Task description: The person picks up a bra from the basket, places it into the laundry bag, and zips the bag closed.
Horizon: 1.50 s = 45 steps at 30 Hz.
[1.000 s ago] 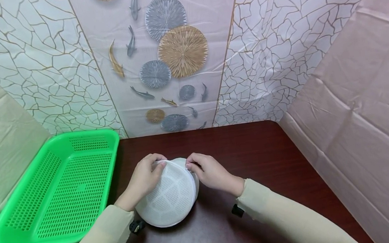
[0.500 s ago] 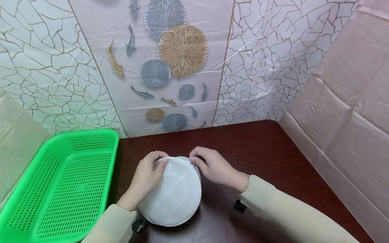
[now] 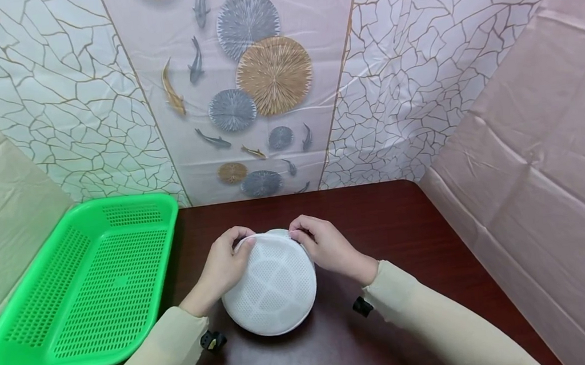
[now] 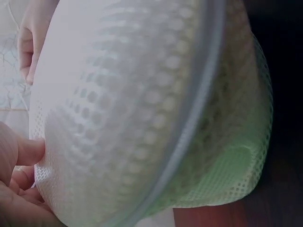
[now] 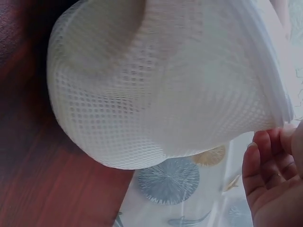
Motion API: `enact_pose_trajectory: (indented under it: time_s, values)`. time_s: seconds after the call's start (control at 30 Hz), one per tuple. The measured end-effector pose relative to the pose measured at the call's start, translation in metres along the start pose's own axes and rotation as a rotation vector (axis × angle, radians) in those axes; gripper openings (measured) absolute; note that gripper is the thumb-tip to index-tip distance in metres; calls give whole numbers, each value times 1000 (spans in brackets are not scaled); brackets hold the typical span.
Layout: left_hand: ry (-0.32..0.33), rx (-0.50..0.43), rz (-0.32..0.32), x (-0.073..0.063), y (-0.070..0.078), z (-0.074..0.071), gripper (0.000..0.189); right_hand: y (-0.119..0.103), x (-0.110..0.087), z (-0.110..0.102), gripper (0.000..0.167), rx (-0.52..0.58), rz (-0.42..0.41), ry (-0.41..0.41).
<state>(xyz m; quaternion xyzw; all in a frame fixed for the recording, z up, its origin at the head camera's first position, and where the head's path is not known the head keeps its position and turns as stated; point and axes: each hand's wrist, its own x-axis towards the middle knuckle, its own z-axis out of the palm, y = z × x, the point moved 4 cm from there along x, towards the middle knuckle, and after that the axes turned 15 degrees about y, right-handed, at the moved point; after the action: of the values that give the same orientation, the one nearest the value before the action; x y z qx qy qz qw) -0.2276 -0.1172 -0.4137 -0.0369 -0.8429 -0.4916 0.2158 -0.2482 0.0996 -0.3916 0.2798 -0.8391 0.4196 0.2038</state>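
Observation:
A round white mesh laundry bag (image 3: 271,290) stands at the middle of the table, its disc-shaped top tilted toward me. A zipper (image 4: 187,142) runs round the rim, seen close up in the left wrist view. My left hand (image 3: 225,262) grips the far left of that rim between thumb and fingers. At the far right of the rim, my right hand (image 3: 325,244) pinches the edge with thumb and index finger. Whether a zipper pull is between these fingertips is too small to tell. In the right wrist view, the bag's mesh side (image 5: 118,104) bulges out and looks hollow.
A large green plastic basket (image 3: 167,261) with slotted walls stands at the left. The dark red-brown table (image 3: 378,221) meets a patterned backdrop (image 3: 289,142) behind and a pinkish cloth wall (image 3: 530,186) at the right.
The bag has shifted to the right and its top has turned to face me more squarely. My right hand has moved a little right and away from me; the left has kept its hold.

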Motion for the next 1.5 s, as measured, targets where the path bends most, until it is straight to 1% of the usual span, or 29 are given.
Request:
enact_pose_trajectory:
  time_s: [0.13,0.23,0.37,0.63,0.73,0.83,0.97,1.1,1.17,1.33,1.43,1.5]
  values:
    - [29,10,-5,1,-6,-2,7,2,-2,2,6,0,-4,10]
    - [28,19,-17,1,-9,-2,8,2,-3,2,6,-6,0,10]
    - [26,14,-32,1,-10,-3,9,2,-4,2,6,-11,2,4]
    - [48,14,-76,2,-13,-6,11,2,-5,1,5,-16,-1,7]
    - [44,16,-58,3,-14,-6,11,2,-5,1,5,-11,3,12]
    - [31,11,-28,4,-11,-4,11,2,-4,1,5,-3,-4,24]
    - [-10,6,0,4,-4,-1,16,1,-3,1,5,0,-14,37]
    - [-58,51,24,2,5,3,23,-1,-3,2,5,9,-6,34]
    - [-70,84,58,1,10,5,26,-1,-3,3,5,17,0,27]
    - [-76,121,145,-2,18,14,26,-3,-3,6,4,26,10,0]
    - [-74,128,178,-3,20,18,22,-4,-4,8,4,27,15,-12]
    - [-70,133,187,-3,19,20,20,-5,-4,8,4,25,20,-15]
